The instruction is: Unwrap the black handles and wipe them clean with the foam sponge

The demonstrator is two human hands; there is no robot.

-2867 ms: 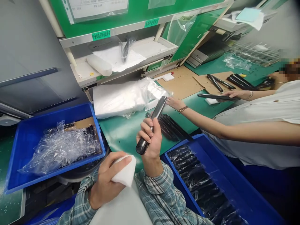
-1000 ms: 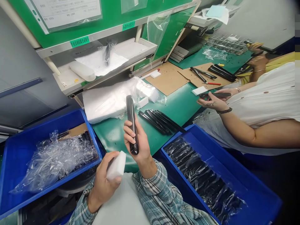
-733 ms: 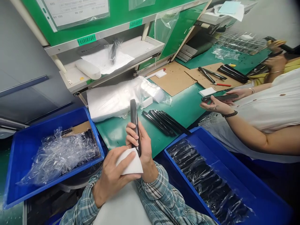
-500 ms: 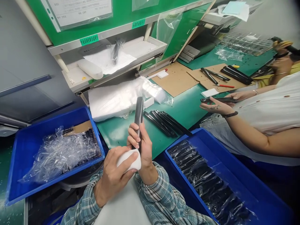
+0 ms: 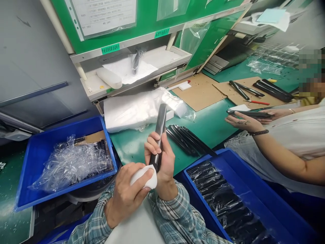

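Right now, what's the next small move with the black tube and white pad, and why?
I'd probably slide the white foam pad in the left hand up along the glossy black tube. The pad sits low on the tube, next to the right hand, whose fingers wrap around it, so the upper length looks bare and within reach.

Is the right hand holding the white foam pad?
No, the right hand is wrapped around a long black rod, while the white foam pad is pressed in the left hand.
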